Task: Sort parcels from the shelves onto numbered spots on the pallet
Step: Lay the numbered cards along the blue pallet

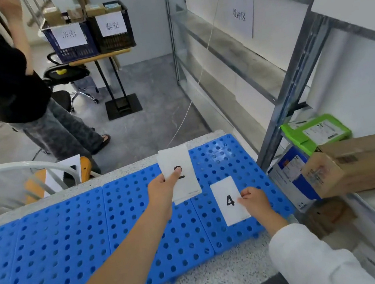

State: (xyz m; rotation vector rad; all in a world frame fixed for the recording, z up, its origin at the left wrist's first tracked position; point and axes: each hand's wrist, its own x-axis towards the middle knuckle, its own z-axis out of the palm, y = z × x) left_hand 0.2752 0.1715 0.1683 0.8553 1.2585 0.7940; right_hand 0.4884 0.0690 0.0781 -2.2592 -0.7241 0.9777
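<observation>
A blue perforated pallet [75, 243] lies on the floor in front of me. My left hand [162, 191] holds a stack of white number cards [180, 164] above it, thumb on the top card marked 2. My right hand [253, 201] pinches the right edge of a white card marked 4 [229, 199], which lies on the right end of the pallet. On the shelf to the right sit parcels: a brown cardboard box [360, 162], a green parcel [316, 132] and a blue-and-white box [288, 173].
A metal shelf rack [293, 77] runs along the right side. Another person [9, 78] stands at the back left. Two labelled crates [89, 32] sit on a stand behind, with a chair [67, 74] nearby. A white rail [16, 172] is at left.
</observation>
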